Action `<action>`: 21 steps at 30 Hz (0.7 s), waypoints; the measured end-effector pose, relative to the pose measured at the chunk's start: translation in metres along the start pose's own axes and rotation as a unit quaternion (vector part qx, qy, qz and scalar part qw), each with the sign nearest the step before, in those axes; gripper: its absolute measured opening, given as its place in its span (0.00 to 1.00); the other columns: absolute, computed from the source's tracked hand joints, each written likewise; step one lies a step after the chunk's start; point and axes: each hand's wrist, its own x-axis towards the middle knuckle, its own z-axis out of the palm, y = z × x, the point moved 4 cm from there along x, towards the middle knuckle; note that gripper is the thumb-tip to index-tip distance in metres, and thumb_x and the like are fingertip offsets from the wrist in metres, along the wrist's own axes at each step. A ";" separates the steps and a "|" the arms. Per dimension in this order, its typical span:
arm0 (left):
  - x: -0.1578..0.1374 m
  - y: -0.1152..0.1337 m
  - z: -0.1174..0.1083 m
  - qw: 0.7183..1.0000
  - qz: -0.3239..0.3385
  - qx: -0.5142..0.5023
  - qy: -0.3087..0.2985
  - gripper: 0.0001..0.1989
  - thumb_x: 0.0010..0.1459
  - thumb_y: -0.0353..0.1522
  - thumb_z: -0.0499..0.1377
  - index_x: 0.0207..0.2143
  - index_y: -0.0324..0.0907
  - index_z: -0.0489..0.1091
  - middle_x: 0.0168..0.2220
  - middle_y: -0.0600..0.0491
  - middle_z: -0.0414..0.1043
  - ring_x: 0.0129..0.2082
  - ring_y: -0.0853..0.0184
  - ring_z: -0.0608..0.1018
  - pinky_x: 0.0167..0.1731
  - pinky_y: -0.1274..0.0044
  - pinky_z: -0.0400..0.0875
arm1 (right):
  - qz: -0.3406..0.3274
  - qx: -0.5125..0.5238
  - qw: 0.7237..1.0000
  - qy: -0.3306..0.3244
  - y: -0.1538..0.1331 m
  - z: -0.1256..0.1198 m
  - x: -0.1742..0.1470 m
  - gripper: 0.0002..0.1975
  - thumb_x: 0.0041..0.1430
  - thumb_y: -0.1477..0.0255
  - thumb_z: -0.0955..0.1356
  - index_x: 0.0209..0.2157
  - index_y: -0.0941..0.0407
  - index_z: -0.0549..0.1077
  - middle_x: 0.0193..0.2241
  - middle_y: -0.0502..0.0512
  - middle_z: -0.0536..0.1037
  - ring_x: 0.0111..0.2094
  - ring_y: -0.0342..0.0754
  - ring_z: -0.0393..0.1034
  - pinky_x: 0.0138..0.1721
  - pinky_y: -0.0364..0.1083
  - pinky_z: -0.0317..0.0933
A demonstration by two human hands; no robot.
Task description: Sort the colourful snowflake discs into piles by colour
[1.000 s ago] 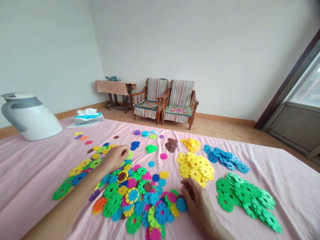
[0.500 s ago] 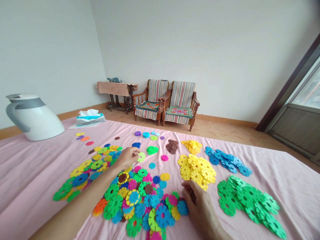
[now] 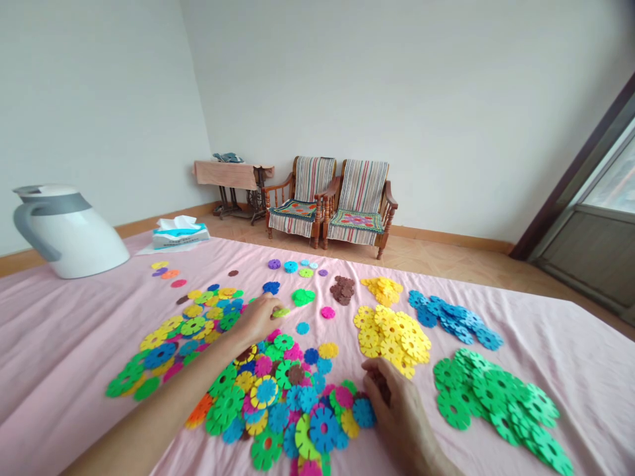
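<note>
A lime-green slotted plastic disc is pinched in the fingers of my left hand, above the cloth, left of a pink disc. Under and beside my left forearm spreads a heap of mixed-colour discs. My right hand rests on the cloth with its fingers curled in and no disc showing between them. Just beyond it lies a pile of large yellow discs; a blue disc from the mixed heap is by its left side.
Green discs, blue discs, brown discs and small bright-green discs lie in separate piles on the pink cloth. A white jug and a tissue box stand at the far left. Two wooden armchairs are beyond the table.
My left hand has tilted the lime-green disc, which faced me earlier and now appears nearly edge-on. My right hand has stayed in place.
</note>
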 end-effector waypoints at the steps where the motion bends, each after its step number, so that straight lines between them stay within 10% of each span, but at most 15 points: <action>1: 0.000 0.001 0.000 1.000 0.004 0.002 0.003 0.10 0.46 0.24 0.57 0.32 0.41 0.75 0.32 0.53 0.71 0.32 0.68 0.74 0.33 0.80 0.65 | 0.001 0.000 1.000 0.000 0.000 0.000 0.000 0.10 0.61 0.69 0.60 0.37 0.55 0.70 0.29 0.53 0.76 0.29 0.46 0.71 0.30 0.42 0.63; 11: 0.027 -0.013 -0.019 0.997 -0.027 -0.026 0.061 0.07 0.51 0.31 0.56 0.23 0.40 0.70 0.20 0.57 0.68 0.25 0.68 0.72 0.26 0.80 0.59 | -0.011 -0.006 1.000 0.005 -0.001 -0.001 0.001 0.10 0.60 0.68 0.60 0.37 0.55 0.71 0.28 0.52 0.76 0.29 0.45 0.71 0.29 0.41 0.63; 21: 0.127 -0.001 0.012 0.988 -0.128 -0.069 0.047 0.15 0.62 0.36 0.55 0.48 0.38 0.66 0.47 0.48 0.69 0.41 0.64 0.74 0.40 0.67 0.73 | -0.008 0.074 0.994 0.084 0.001 0.006 0.000 0.15 0.60 0.60 0.60 0.31 0.54 0.72 0.22 0.51 0.73 0.23 0.45 0.68 0.24 0.41 0.61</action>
